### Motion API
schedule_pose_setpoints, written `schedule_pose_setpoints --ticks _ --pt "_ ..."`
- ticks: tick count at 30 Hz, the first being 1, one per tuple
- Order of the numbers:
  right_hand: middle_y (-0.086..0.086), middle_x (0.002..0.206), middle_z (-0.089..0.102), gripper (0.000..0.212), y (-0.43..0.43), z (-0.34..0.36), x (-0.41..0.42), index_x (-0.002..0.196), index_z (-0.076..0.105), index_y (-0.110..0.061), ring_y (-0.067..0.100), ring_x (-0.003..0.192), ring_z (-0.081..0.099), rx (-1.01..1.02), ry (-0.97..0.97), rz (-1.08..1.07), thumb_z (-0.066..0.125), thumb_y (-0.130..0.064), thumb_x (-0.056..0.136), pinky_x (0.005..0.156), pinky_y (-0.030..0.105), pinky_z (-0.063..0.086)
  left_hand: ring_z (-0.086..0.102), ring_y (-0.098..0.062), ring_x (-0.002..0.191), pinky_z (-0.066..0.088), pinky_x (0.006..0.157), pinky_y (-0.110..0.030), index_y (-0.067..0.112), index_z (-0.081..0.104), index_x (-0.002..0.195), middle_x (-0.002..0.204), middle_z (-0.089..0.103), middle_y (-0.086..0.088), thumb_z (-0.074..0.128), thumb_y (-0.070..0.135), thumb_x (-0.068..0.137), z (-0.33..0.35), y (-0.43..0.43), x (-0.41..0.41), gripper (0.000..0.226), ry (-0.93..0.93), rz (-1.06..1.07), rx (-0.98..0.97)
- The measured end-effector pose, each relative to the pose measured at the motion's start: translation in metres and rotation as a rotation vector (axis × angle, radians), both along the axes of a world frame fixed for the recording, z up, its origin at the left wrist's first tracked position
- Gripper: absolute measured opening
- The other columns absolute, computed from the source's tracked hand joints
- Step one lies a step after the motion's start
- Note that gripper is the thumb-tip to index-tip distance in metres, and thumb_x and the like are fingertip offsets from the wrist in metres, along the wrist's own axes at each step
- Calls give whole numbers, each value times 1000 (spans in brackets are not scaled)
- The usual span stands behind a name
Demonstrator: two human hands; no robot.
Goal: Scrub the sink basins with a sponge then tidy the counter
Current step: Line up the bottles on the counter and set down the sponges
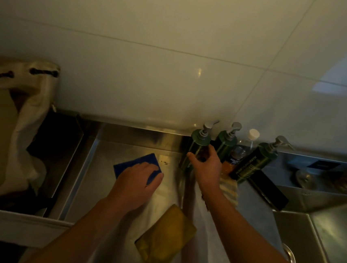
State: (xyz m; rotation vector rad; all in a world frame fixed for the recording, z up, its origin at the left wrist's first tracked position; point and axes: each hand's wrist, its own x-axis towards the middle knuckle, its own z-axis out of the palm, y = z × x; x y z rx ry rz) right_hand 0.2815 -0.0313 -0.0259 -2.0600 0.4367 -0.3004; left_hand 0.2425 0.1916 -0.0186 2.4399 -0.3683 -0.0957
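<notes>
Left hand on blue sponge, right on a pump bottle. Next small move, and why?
Probably lift the leftmost green pump bottle a little off the counter. The right hand has its grip round it, and the left hand holds the blue sponge flat to its left, so raising it would likely let the sponge wipe beneath.

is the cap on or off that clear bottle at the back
On: the clear bottle has a white cap closing its top.
</notes>
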Motion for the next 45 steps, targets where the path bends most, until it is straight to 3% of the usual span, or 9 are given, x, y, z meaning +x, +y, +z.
schedule_pose_setpoints --ticks 8,13,15,19,24,29,33,40,45 --pt "-2 125 66 55 -9 -21 -28 134 56 -20 11 112 63 49 58 0 76 -34 85 97 38 54 59 -9 100 49 86 -33 24 62 124 112 64 10 27 65 90 -6 -5 -14 64 6 14 52" --pt "-7 107 67 53 -15 -40 -72 128 59 -21 6 94 63 -19 251 119 76 -43 83 78 23 54 60 -13 106 49 92 -34 22 61 126 116 64 6 14 75 86 -13 -10 -47 82 87 78 92" --pt "-11 96 64 52 -20 -47 -88 120 61 -24 3 86 62 -102 367 218 75 -52 79 74 26 56 60 -19 112 46 97 -33 19 62 127 121 65 1 7 82 82 -18 -15 -63 95 131 106 119" --pt "-10 96 64 52 -24 -53 -112 109 56 -30 9 87 63 -267 534 416 73 -65 74 69 28 52 60 -19 115 43 101 -34 19 61 130 125 65 -1 23 72 82 -20 -22 -112 81 133 234 61" --pt "-3 102 64 46 -24 -66 -151 110 60 -27 16 92 61 -279 589 537 75 -54 76 77 32 52 63 -15 103 51 93 -39 20 64 125 116 68 2 28 66 90 -15 -23 -164 68 89 279 107" --pt "-8 81 58 28 -42 -56 -174 90 58 -26 13 77 57 -134 509 467 77 -43 78 64 30 43 65 -22 98 53 88 -42 14 69 117 108 71 -3 38 60 91 -4 -36 -186 60 -46 336 89" --pt "-4 81 64 21 -76 -47 -181 84 60 -27 18 79 63 1 421 360 78 -34 79 72 33 51 65 -22 104 52 91 -42 14 67 121 114 70 -5 34 62 91 6 -60 -196 65 -61 332 82" --pt "2 77 69 28 -136 -54 -181 81 66 -22 26 75 69 156 368 178 77 -42 67 73 51 60 61 -16 110 48 97 -37 22 63 126 121 66 3 27 69 89 8 -94 -205 70 -29 322 103" --pt "8 75 70 16 -157 -52 -188 84 66 -17 28 71 70 207 361 100 78 -27 82 74 54 60 62 -16 108 49 95 -36 22 64 125 120 66 4 27 67 89 6 -105 -196 69 -41 263 125"
